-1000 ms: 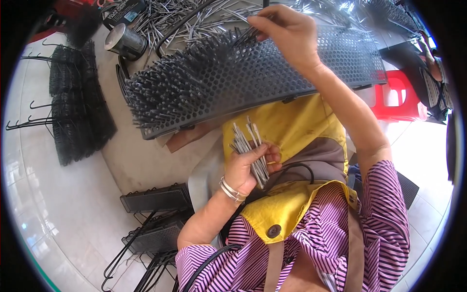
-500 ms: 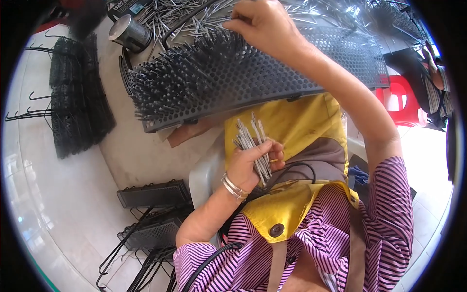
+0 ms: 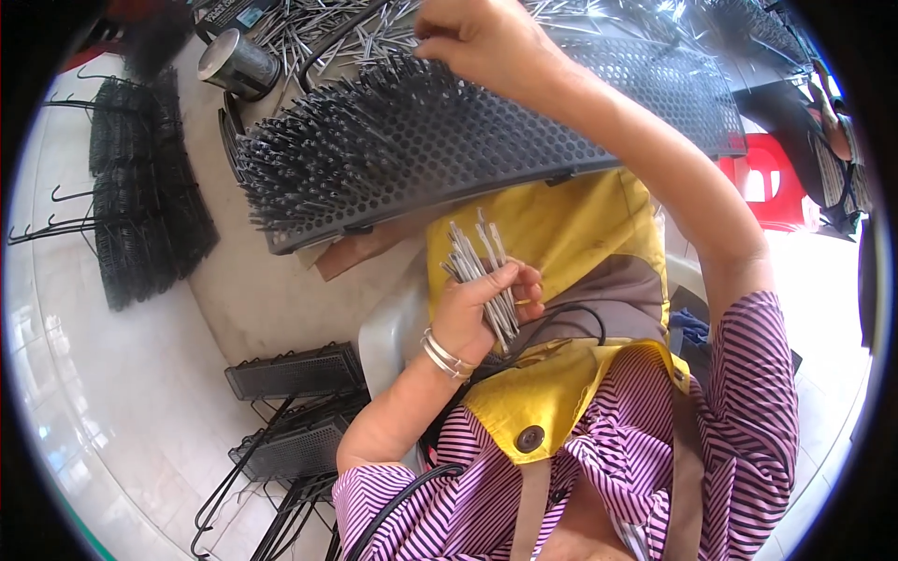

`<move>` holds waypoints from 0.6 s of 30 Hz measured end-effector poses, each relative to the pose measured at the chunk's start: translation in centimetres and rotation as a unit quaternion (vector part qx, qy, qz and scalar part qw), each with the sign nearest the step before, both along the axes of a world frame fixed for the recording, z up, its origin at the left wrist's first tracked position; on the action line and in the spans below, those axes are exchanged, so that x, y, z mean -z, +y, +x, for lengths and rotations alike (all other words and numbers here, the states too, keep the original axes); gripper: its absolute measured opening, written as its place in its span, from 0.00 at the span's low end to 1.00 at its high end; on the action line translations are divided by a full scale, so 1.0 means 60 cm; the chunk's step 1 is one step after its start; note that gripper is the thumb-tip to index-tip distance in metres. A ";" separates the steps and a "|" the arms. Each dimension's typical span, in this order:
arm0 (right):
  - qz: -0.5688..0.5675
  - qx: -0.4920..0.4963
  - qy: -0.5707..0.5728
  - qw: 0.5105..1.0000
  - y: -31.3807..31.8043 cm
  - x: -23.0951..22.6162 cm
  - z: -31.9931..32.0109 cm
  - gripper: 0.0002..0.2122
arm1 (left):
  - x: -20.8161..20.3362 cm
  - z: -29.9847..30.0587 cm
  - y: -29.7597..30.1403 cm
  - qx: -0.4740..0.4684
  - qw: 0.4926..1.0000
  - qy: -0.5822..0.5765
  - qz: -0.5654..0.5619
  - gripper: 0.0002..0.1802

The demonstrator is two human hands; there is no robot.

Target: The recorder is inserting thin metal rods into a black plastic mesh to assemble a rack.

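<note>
My left hand (image 3: 479, 309) is closed around a bundle of thin silver-grey metal rods (image 3: 470, 264), held over my lap with the tips pointing up and away. My right hand (image 3: 494, 39) reaches over the far side of a black perforated rack (image 3: 561, 126). Its thumb and fingers are pinched together; what they hold, if anything, I cannot make out. Dark rods (image 3: 318, 154) stand packed in the holes on the left part of the rack. The right part shows bare holes.
Loose metal rods (image 3: 323, 33) lie scattered behind the rack, near a metal can (image 3: 238, 64). Black racks with hooks (image 3: 295, 374) stand at lower left, and filled ones (image 3: 140, 187) farther left. A red stool (image 3: 774, 182) is at right, near another person's arm (image 3: 835, 131).
The whole view has shifted slightly, so the rack appears a little farther left. My right hand stays over the rack's far side, and my left hand still grips the rods.
</note>
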State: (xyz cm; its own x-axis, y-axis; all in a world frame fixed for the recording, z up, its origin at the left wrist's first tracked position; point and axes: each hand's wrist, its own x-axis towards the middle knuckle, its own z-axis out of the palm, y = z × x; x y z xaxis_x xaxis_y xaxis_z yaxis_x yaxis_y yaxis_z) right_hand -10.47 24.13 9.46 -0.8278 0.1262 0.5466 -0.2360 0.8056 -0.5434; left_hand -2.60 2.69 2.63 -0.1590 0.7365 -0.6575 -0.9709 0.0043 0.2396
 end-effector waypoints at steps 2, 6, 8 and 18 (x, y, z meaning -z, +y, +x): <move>0.022 0.006 -0.023 0.999 -0.001 -0.007 -0.004 0.05 | 0.001 0.000 0.000 0.002 1.000 -0.002 0.000 0.08; 0.087 0.001 -0.033 0.996 0.005 -0.006 -0.020 0.04 | 0.003 0.000 0.001 -0.001 1.000 -0.011 0.010 0.08; 0.156 0.002 -0.031 0.987 0.007 -0.003 -0.029 0.04 | 0.004 0.000 0.002 0.000 1.000 -0.016 0.013 0.07; 0.150 -0.019 -0.024 0.988 0.008 -0.004 -0.034 0.04 | -0.002 0.000 0.003 0.059 0.996 0.008 0.068 0.09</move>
